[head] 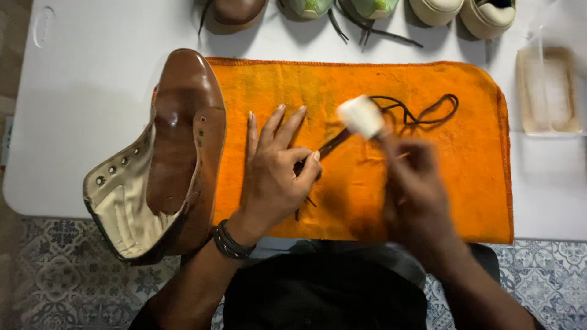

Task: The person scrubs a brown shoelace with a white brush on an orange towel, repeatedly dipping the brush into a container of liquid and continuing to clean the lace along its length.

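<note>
**Head view: lace brushed on an orange towel**

Head camera looks down on a white counter (92, 91). The left hand (275, 174) presses a dark shoelace (330, 145) against the orange towel (465, 159), thumb and forefinger pinching it. The right hand (416, 189), blurred, is closed around a white brush (362, 116) over the lace. A brown boot (177, 146) lies just left of the hand, unlaced.

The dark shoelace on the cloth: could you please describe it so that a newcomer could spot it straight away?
Start at the orange towel spread over the white table. A thin dark shoelace lies across it, pinned under the left hand and brushed by the white brush in the right hand. Unlike the other laces, it is out of its shoe.
</note>
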